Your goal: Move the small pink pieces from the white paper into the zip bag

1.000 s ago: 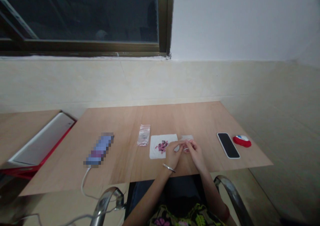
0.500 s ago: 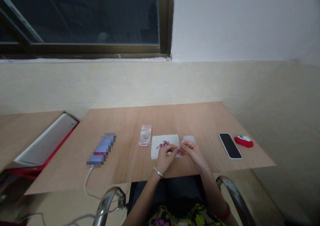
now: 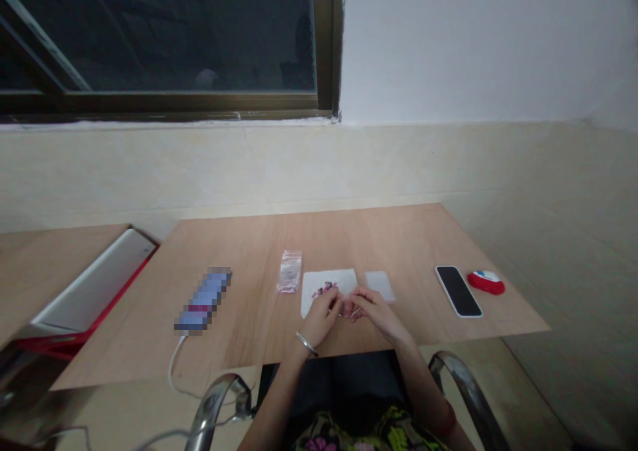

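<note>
Pink pieces (image 3: 319, 291) lie on the white sheet (image 3: 312, 281); clear bags (image 3: 290, 271) lie left of it. By its near-right corner, our left hand (image 3: 321, 315) and right hand (image 3: 377, 312) curl half-closed; we cannot tell their grip.

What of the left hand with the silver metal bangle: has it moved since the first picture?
Yes: the left hand moved leftward, farther over the white square paper sheet.

Beads (image 3: 319, 291) on paper (image 3: 313, 283), bags (image 3: 290, 271) to its left, phone (image 3: 458, 291) well right, all on table (image 3: 359, 238)
</note>
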Tool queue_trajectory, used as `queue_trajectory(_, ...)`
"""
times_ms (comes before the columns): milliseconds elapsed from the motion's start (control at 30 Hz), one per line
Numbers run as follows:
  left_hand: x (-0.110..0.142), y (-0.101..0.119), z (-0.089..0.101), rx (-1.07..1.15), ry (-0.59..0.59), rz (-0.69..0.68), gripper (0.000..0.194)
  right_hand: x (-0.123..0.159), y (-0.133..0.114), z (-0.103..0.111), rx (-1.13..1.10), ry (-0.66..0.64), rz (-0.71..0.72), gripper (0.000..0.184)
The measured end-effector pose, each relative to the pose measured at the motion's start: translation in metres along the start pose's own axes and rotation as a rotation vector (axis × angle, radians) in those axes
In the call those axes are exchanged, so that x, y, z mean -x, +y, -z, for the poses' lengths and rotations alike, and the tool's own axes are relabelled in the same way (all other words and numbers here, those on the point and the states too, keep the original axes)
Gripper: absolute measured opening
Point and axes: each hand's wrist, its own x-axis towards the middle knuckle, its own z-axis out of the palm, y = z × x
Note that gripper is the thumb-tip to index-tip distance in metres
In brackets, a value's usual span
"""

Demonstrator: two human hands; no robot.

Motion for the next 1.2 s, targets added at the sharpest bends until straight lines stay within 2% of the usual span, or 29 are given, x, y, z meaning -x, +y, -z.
queue_trajectory(100,0.003,-0.001,-0.002,0.017,-0.031,-0.017,0.013,-0.003,0.01,0.001,0.1,0.014,-0.05,0.017)
queue_trajectory(167,0.004,-0.002,-0.003,0.022,0.014,-0.009,0.004,-0.003,0.014,0.002,0.154,0.013,-0.088,0.017)
queue_trajectory(267,0.004,-0.006,-0.003,-0.103,0.125,0.01,0.005,-0.001,0.015,0.001,0.223,0.027,-0.107,0.016)
queue_trajectory(333,0.004,-0.01,-0.003,-0.219,0.136,-0.004,0.011,0.0,0.016,0.0,0.279,0.046,-0.089,0.017)
queue_trajectory(500,0.007,-0.014,-0.004,-0.448,0.006,-0.049,0.029,-0.003,0.029,-0.002,0.367,0.083,0.065,0.019)
queue_trajectory(667,0.013,-0.016,-0.009,-0.564,-0.058,0.012,0.033,-0.004,0.043,0.003,0.534,0.062,0.142,0.016)
queue_trajectory(700,0.013,-0.017,-0.009,-0.562,-0.062,0.027,0.035,-0.003,0.043,0.006,0.579,0.085,0.161,0.013)
queue_trajectory(733,0.014,-0.017,-0.008,-0.554,-0.065,0.043,0.037,-0.002,0.042,0.008,0.628,0.103,0.188,0.018)
queue_trajectory(833,0.013,-0.018,-0.005,-0.482,-0.082,0.084,0.036,0.002,0.037,0.014,0.768,0.087,0.256,0.067)
queue_trajectory(900,0.012,-0.016,-0.003,-0.411,-0.091,0.09,0.033,0.003,0.036,0.016,0.842,0.024,0.243,0.081)
queue_trajectory(1000,0.011,-0.016,-0.003,-0.309,-0.084,0.058,0.031,0.002,0.038,0.015,0.858,0.013,0.222,0.072)
queue_trajectory(1100,0.011,-0.019,-0.002,-0.152,-0.035,0.002,0.026,0.001,0.039,0.011,0.74,0.047,0.241,0.056)
queue_trajectory(1200,0.012,-0.023,0.001,-0.014,0.1,-0.016,0.02,0.001,0.038,0.01,0.61,0.081,0.229,0.043)
